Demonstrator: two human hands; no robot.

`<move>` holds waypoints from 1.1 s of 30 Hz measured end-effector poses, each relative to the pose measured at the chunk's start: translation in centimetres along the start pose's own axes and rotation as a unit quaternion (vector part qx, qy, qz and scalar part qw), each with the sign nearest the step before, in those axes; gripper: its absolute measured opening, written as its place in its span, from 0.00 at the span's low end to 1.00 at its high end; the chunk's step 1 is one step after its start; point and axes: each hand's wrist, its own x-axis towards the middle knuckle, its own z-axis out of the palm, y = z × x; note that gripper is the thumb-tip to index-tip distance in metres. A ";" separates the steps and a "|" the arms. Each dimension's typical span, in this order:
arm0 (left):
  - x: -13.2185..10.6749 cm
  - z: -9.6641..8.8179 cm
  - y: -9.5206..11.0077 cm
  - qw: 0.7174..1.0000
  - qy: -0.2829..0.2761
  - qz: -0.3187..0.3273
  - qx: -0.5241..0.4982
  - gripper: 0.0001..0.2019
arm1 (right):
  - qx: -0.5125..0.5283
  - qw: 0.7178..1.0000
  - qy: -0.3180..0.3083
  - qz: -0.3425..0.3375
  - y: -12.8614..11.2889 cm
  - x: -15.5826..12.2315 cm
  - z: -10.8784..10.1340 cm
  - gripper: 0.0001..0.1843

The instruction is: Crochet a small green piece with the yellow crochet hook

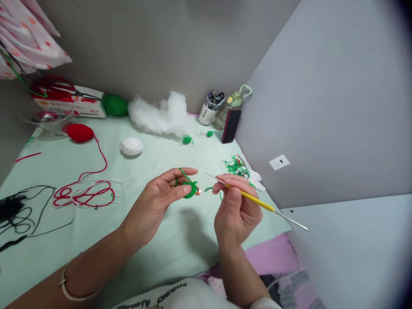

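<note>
Between the thumb and fingers of my left hand (161, 195) is a small round green crochet piece (190, 190), held above the table. A green strand runs from it over my left index finger. At its right edge shows a small orange and silver item, too small to name. My right hand (236, 210) grips a crochet hook (254, 200) by its yellow handle, pen-fashion. The hook's thin metal tip points left toward the green piece, with a gap between them. The hook's other metal end sticks out to the lower right.
A white yarn ball (131, 146), red yarn ball (80, 133), green yarn ball (115, 105) and white stuffing (157, 113) lie behind. Black yarn (13, 208) is at left. Green scraps (236, 166), a phone (231, 126), a pen cup (207, 112) and a bottle (225, 111) stand right.
</note>
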 end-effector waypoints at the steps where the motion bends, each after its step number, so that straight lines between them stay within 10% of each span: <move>1: 0.0 0.0 0.0 1.000 0.001 0.000 0.000 0.11 | -0.002 1.000 0.003 -0.009 0.0 0.0 0.0 0.10; 22: -0.2 0.1 0.2 1.000 -0.010 -0.007 0.014 0.12 | 0.088 0.989 -0.062 0.105 -0.2 0.0 -0.3 0.12; 33: -0.5 0.2 0.4 0.999 -0.021 -0.035 0.000 0.33 | 0.172 0.965 -0.074 0.186 0.1 0.0 0.1 0.10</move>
